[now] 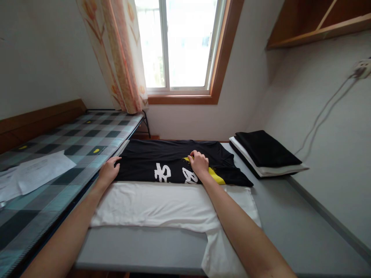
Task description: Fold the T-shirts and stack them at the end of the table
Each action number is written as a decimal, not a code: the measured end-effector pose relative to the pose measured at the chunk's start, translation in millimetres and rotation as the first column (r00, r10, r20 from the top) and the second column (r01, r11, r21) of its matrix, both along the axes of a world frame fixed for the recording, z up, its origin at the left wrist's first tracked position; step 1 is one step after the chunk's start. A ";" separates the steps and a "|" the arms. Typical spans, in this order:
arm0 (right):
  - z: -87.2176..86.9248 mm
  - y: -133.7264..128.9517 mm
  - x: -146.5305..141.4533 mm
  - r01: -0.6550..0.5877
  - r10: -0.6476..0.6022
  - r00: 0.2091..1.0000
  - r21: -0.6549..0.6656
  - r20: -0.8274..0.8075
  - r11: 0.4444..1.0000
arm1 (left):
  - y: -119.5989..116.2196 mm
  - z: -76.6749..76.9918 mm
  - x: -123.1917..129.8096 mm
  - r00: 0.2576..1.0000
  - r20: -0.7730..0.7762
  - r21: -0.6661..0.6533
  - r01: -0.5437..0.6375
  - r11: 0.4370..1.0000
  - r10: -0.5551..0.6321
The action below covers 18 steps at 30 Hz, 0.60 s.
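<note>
A black T-shirt (145, 158) with white lettering and a yellow print lies across the grey table, its sleeve side towards the right. At its left end, my left hand (108, 170) is closed on the edge of the cloth. My right hand (199, 162) has its fingers curled onto the fabric by the yellow print, gripping it. Directly in front lies a white T-shirt (156, 204), partly under my right forearm, with one sleeve hanging towards the near table edge. Whether the white cloth continues beneath the black shirt is hidden.
Folded black and white clothes (266, 150) are stacked at the table's back right, against the wall. To the left is a bed with a checked mattress (87, 143) and some papers (37, 173). A cable (321, 108) hangs from a wall socket.
</note>
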State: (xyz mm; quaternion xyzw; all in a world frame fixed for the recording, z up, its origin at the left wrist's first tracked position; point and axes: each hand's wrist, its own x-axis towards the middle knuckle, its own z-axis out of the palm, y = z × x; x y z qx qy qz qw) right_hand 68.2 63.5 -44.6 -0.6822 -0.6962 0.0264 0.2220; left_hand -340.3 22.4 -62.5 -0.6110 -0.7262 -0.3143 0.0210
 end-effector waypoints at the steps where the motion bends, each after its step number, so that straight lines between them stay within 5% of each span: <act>1: 0.7 -1.5 -0.3 -0.003 0.003 1.000 0.008 0.026 1.000 | -0.2 -0.4 -0.6 1.000 -0.013 -0.015 0.001 1.000 -0.001; 10: 12.0 -12.5 58.7 -0.166 0.166 0.979 -0.007 0.119 0.986 | -6.6 9.8 -2.8 0.992 -0.047 -0.044 -0.115 0.992 0.113; 18: 13.1 -29.9 155.8 0.005 -0.014 0.983 0.054 0.182 0.999 | -9.4 10.2 0.5 0.988 -0.112 -0.058 -0.114 0.992 0.107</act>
